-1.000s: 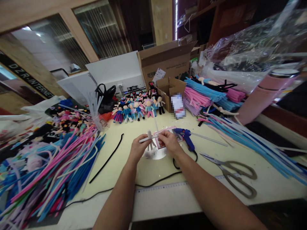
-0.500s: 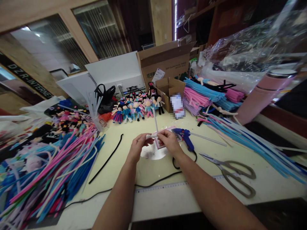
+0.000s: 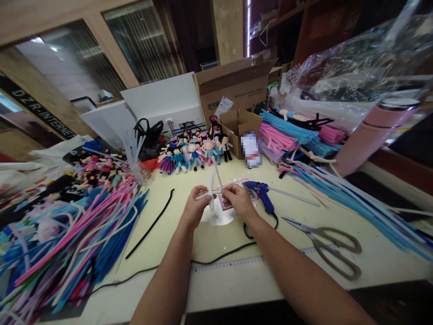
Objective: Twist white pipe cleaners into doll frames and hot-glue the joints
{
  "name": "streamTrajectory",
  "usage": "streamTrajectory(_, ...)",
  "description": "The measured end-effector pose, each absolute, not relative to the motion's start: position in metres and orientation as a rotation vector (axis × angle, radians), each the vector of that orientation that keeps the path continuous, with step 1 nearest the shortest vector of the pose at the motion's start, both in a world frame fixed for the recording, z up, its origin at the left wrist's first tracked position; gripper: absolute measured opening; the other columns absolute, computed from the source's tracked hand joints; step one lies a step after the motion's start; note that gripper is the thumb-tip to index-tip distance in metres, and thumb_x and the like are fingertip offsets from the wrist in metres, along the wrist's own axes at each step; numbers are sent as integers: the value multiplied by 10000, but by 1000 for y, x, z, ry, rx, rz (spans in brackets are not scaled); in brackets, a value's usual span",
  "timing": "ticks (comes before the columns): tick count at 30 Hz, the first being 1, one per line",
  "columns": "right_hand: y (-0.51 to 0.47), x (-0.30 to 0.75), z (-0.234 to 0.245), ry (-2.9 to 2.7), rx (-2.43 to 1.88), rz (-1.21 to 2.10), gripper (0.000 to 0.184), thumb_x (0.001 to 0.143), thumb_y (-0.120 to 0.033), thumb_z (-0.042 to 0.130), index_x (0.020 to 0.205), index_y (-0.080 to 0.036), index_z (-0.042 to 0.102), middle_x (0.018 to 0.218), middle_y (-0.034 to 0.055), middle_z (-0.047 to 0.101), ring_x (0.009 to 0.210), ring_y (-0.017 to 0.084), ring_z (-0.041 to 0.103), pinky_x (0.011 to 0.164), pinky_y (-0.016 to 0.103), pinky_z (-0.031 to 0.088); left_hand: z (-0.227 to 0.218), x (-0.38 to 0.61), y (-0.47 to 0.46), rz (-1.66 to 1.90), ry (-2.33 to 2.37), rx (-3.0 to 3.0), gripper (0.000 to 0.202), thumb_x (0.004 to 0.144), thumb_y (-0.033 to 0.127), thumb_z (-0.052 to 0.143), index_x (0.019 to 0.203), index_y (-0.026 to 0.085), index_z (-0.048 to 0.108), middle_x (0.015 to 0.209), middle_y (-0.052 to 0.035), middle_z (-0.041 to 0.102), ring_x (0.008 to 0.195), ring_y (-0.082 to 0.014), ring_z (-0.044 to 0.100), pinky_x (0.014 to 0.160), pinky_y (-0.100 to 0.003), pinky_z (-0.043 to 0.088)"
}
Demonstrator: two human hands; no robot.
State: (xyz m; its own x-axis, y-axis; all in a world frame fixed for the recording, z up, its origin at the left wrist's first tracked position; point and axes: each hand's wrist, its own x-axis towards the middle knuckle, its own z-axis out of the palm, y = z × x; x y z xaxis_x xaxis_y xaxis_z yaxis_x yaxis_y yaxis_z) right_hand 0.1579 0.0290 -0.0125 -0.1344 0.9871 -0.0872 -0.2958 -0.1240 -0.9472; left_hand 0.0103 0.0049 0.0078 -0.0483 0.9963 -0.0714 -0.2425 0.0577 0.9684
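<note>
Both my hands meet above the middle of the pale yellow table [image 3: 216, 243]. My left hand [image 3: 195, 208] pinches a small white pipe-cleaner figure [image 3: 211, 193] whose stems cross. My right hand [image 3: 238, 200] pinches the same figure from the right side. One thin white stem sticks up and away from my fingers. Under the hands lie a round shiny disc [image 3: 218, 217] and a pink card [image 3: 226, 204]. A blue glue gun [image 3: 261, 193] rests just right of my right hand.
Heaps of coloured pipe cleaners [image 3: 67, 243] fill the left; more blue and pink ones [image 3: 341, 194] lie on the right. Grey scissors [image 3: 333, 247] sit front right. Finished small dolls [image 3: 192, 153], open cardboard boxes [image 3: 237, 95], a pink flask [image 3: 372, 135] and a black cord [image 3: 203, 262] surround the spot.
The white figure has been turned between my fingers; its stems now cross upright instead of lying flat. Both hands stay in place over the disc.
</note>
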Motion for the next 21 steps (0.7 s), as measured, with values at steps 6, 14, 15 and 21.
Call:
streamTrajectory(6,27,158,-12,-1003,-927,1442,198,684,-351,634,704,-173,549,505,-57,555,439,72,509,465,195,444,6,13,5,1268,975,735,345,602,246,743,869,193,530,780,-2,652,756,-148,631,648,-248,448)
streamTrajectory(14,24,158,-9,-1060,-885,1327,183,706,-338,624,702,-179,532,554,-60,528,478,75,475,481,203,407,3,21,2,1000,845,430,531,815,594,421,848,111,637,807,-94,663,647,-136,599,563,-252,455)
streamTrajectory(15,23,157,-10,-1080,-887,1324,179,705,-335,624,701,-179,537,561,-59,526,484,76,473,483,202,405,2,21,2,997,845,433,484,817,559,452,845,114,639,799,-84,659,628,-126,591,549,-244,450)
streamTrajectory(21,21,153,-18,-1207,-926,1326,159,730,-340,601,724,-185,564,542,-57,512,488,87,482,471,202,414,-1,22,4,1110,932,489,143,716,257,652,772,131,614,681,-14,620,583,-88,567,542,-207,436)
